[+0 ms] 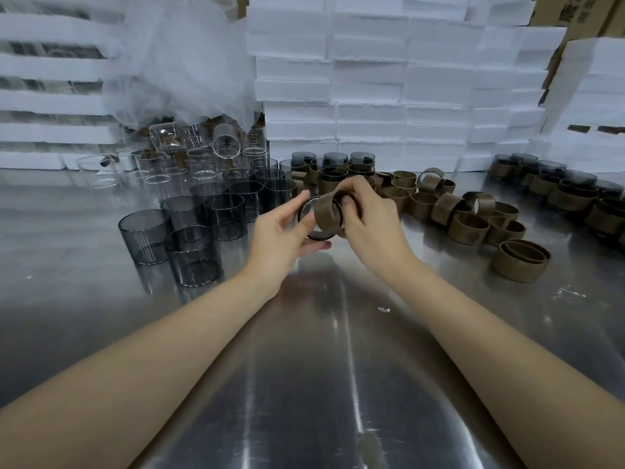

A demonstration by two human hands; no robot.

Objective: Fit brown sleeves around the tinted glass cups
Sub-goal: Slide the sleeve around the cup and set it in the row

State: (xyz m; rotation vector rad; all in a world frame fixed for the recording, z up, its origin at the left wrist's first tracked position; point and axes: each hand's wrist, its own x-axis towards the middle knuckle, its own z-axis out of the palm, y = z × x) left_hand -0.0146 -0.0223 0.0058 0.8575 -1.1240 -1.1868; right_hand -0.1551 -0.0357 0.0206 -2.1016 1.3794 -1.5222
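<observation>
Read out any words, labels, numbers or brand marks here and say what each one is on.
No text can be read.
Cardboard boxes, top right: dark print, too blurred to read.
Clear glass cups: faint lines on the walls, too small to read.
Held brown sleeve and tinted glass cup: no marking shows.

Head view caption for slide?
Left hand holds a tinted cup while right hand fits a brown sleeve on it.
</observation>
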